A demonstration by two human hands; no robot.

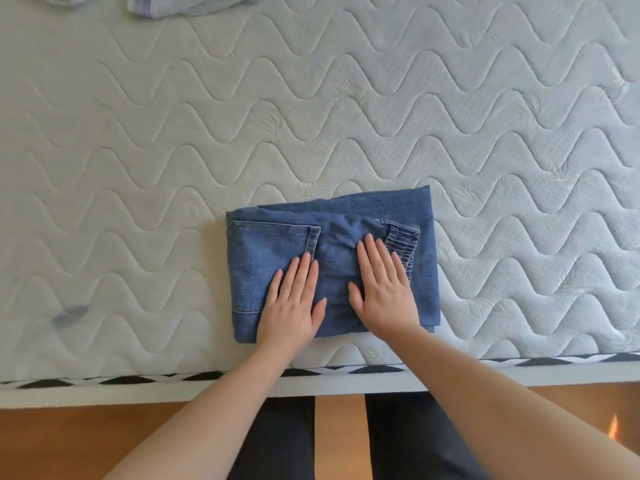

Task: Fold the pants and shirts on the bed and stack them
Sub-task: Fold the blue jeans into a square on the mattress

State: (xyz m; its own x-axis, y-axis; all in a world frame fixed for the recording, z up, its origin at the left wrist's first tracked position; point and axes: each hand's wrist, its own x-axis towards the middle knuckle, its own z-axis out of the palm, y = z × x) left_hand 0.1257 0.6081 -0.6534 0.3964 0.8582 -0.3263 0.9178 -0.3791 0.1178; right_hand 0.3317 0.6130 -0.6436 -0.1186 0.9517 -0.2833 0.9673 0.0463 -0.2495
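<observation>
Palms down, the left hand [294, 306] and the right hand [382, 287] lie flat with fingers straight on the folded jeans [263, 268], pressing rather than gripping. The jeans form a compact rectangle on the bed [346, 98], close to its near edge, pocket seam and elastic waistband showing on top. To do this step well, the person should smooth from the middle of the jeans outward, squaring the edges so the bundle stacks level. Far beyond the jeans, at the bed's opposite side, pale garments [180, 5] wait, seemingly not yet folded. Wavy quilting covers the bed; a wooden floor [69, 441] lies below its near edge.
</observation>
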